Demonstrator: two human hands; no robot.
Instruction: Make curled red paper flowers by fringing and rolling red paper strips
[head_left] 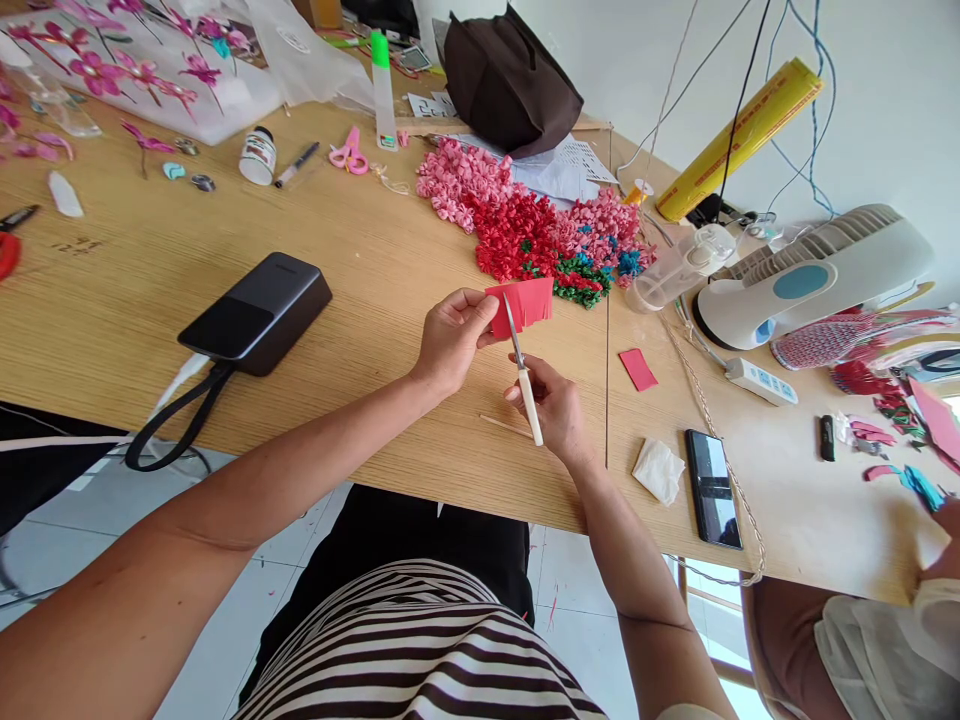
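Note:
A red strip of paper or thin cloth (534, 300), its lower edge cut into a fringe, is pinched at its left end by my left hand (452, 338). My right hand (555, 405) grips a pair of scissors (529, 405) with pale handles. Their blades point up and away from me and cross the strip near my left thumb. A thin wooden stick (504, 425) lies on the table below the scissors. Right of my hands is a small red rectangle (638, 369) of similar material. Just beyond the strip sit heaps of red flower-like pieces (517, 235).
A black power bank (255, 310) with a cable lies left. On the right are a folded tissue (658, 471), a phone (712, 488), a power strip (761, 382) and a white fan (817, 275). Pink scissors (349, 153) lie farther back. Another person sits at far right.

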